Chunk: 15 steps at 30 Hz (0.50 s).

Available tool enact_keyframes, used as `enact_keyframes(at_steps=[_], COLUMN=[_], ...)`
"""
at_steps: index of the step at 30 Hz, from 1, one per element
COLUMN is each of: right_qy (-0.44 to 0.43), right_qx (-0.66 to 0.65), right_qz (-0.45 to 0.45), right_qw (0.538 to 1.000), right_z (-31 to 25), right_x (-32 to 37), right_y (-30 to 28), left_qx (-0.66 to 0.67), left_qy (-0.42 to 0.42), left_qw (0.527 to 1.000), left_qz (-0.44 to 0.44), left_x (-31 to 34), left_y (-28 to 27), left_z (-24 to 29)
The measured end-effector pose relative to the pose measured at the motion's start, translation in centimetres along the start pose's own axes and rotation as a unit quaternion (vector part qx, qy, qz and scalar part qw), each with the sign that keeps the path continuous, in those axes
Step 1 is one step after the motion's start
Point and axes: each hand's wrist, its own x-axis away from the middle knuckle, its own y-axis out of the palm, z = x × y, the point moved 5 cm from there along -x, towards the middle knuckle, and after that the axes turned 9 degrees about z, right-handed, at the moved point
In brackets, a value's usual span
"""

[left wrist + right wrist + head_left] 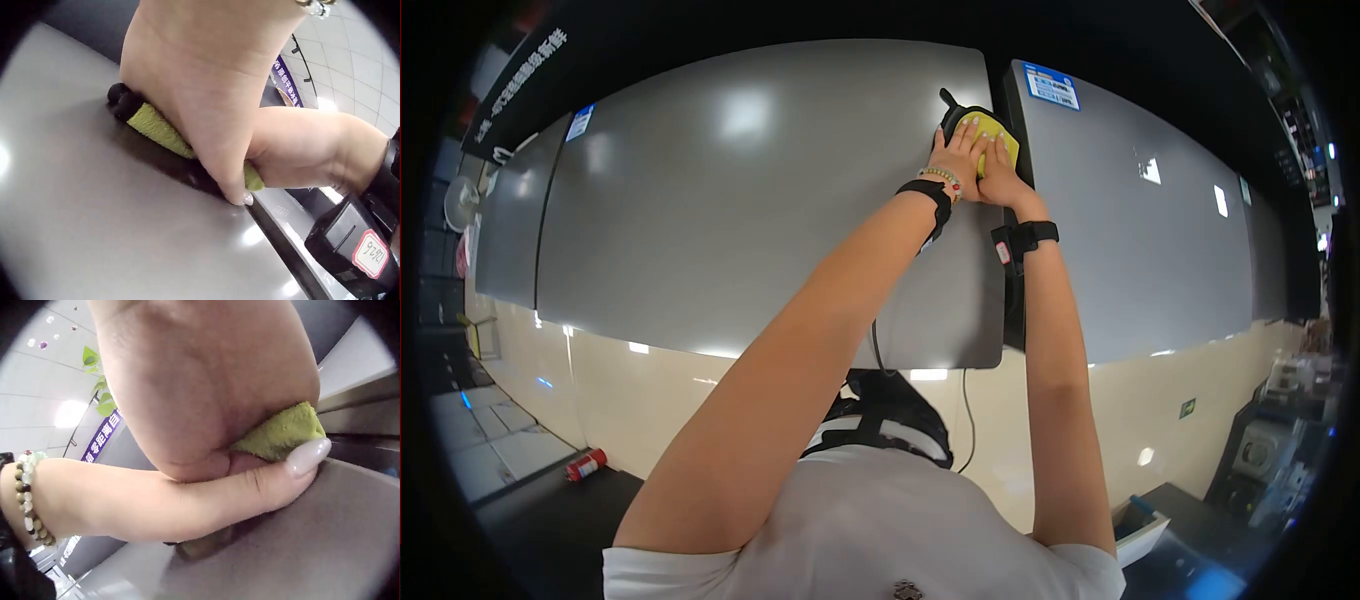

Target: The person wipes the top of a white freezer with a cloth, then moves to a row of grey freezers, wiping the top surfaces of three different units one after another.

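A yellow-green cleaning pad (pixel 997 127) with a black backing lies against the upper right corner of a grey refrigerator door (pixel 750 200). My left hand (pixel 956 150), with a bead bracelet on its wrist, presses flat on the pad with spread fingers. My right hand (pixel 1003 172) lies beside it on the pad's right part, fingers straight. In the left wrist view the left hand (pixel 200 94) covers the pad (pixel 156 128), its thumb touches the door, and the right hand (pixel 300 150) is close beside it. The right wrist view shows the right hand (pixel 206 375) over the pad (pixel 281 431).
A second grey refrigerator (pixel 1150 220) stands to the right, across a narrow dark gap, with a blue label (pixel 1052 85) on top. More grey doors stand to the left. A red fire extinguisher (pixel 585 465) lies on the floor at lower left. Shelving fills the right edge.
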Motion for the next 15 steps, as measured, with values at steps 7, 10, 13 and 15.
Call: enact_keyframes(at_steps=[7, 10, 13, 15], right_qy=[-0.033, 0.001, 0.027, 0.032], right_qx=[-0.020, -0.051, -0.119, -0.114], right_qz=[0.073, 0.128, 0.170, 0.171], right_qw=[0.997, 0.990, 0.978, 0.978], right_z=[1.5, 2.2, 1.9, 1.7], right_x=[-6.2, -8.0, -8.1, -7.9], right_y=[-0.2, -0.3, -0.9, -1.0], left_qx=[-0.013, -0.041, -0.033, -0.035], left_qy=[-0.001, 0.017, 0.026, 0.028], left_qw=[0.999, 0.997, 0.996, 0.995], left_qz=[0.029, 0.067, 0.083, 0.085], left_x=[-5.1, -6.8, -7.7, -7.7], left_y=[0.0, 0.0, 0.3, 0.4], left_z=[-2.1, -2.9, -3.4, -3.4])
